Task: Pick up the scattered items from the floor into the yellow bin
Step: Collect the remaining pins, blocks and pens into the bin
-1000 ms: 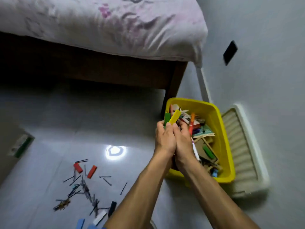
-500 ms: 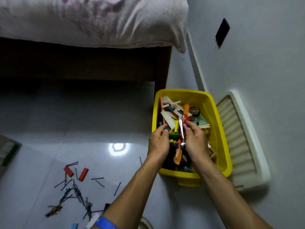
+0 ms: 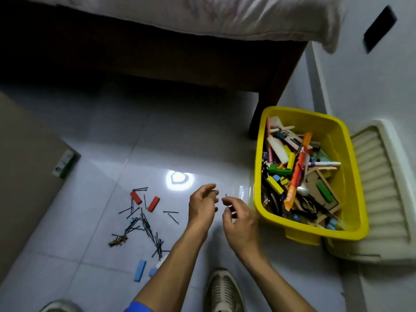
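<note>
Yellow bin (image 3: 358, 212): stands on the tiled floor (image 3: 94, 136) beside the bed (image 3: 180, 41) leg, just left of a white ribbed panel (image 3: 378, 192) lying by the wall; filled with mixed items, among them coloured blocks, an orange wrapper (image 3: 298, 172), a marker, a spoon and cardboard pieces. Scattered items, floor: a loose heap of black hairpins (image 3: 146, 224), two red blocks (image 3: 136, 197) (image 3: 153, 204) near its upper edge, a small brass-coloured trinket (image 3: 117, 240) at its lower left, blue blocks (image 3: 140, 270) below it. Left hand (image 3: 202, 206): above the floor left of the bin, fingers loosely curled, nothing visible in it. Right hand (image 3: 239, 218): just beside the left, near the bin's left wall, fingertips pinched together, seemingly on a thin dark hairpin, though too small to confirm. Also present: a shoe (image 3: 224, 291) at the bottom edge, a cardboard box (image 3: 24, 167) at left, a lamp reflection on the tiles.
</note>
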Tool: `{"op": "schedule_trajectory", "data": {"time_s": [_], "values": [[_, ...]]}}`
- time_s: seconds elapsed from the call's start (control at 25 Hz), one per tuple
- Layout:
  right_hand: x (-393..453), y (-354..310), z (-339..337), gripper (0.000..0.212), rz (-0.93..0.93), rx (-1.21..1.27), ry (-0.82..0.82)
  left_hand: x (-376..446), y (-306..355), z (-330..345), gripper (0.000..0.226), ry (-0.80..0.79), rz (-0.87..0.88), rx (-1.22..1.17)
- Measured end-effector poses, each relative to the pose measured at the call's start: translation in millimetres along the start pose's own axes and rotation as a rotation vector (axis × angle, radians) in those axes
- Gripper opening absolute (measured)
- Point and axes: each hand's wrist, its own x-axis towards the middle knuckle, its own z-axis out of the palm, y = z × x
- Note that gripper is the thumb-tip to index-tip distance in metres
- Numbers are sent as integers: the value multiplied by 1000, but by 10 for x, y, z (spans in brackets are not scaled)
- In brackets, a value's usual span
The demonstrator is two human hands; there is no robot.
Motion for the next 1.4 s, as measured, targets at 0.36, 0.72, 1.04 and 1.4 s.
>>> {"op": "schedule_trajectory", "data": {"time_s": [0.36, 0.72, 1.04, 1.4], "values": [[614, 733, 1094, 21, 475, -427, -63, 558, -880, -1032, 22, 156, -197, 89], [64, 111, 1743, 13, -49, -437, -534, 455, -1158, -2348, 24, 603, -208, 568], [-177, -6, 1769, 15, 267, -187, -1127, 97, -1491, -2199, 12, 417, -253, 515], [-79, -39, 1795, 21, 555, -39, -1178, 23, -1559, -2169, 13, -189, -486, 550]]}}
